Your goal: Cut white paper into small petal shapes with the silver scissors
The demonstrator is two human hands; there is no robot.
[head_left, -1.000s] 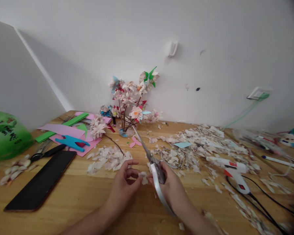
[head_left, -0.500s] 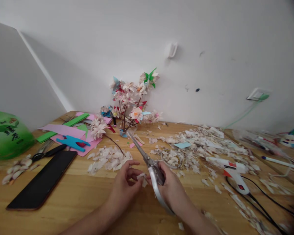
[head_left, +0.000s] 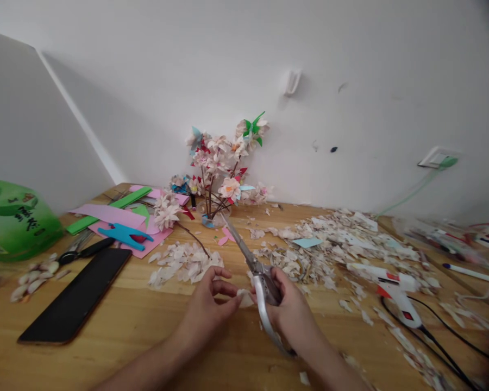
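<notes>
Between thumb and fingertips, my left hand [head_left: 212,301] pinches a small pale papery piece [head_left: 245,298], which looks like a petal of dry skin. My right hand [head_left: 290,309] is wrapped round the grey handles of a pair of scissors [head_left: 248,255]. Their blades point away from me, up and to the left, and look closed together. A fingertip of the right hand comes close to the pale piece; whether it touches is unclear. Just beyond my left hand lies a pile of similar whitish pieces [head_left: 179,263], with a twig flower [head_left: 167,210] beside it.
Handmade flowers [head_left: 220,163] on twigs stand in a small vessel by the wall. Papery scraps [head_left: 330,239] spread across the right, near a glue gun [head_left: 399,296] with a black cable. On the left are a phone [head_left: 79,293], garlic cloves [head_left: 35,277], coloured paper [head_left: 110,217] and a green bag [head_left: 18,217].
The pale piece has turned and shows its broader side in my left fingertips. My right hand and the scissors have shifted slightly right, and the whole view has moved a little.
</notes>
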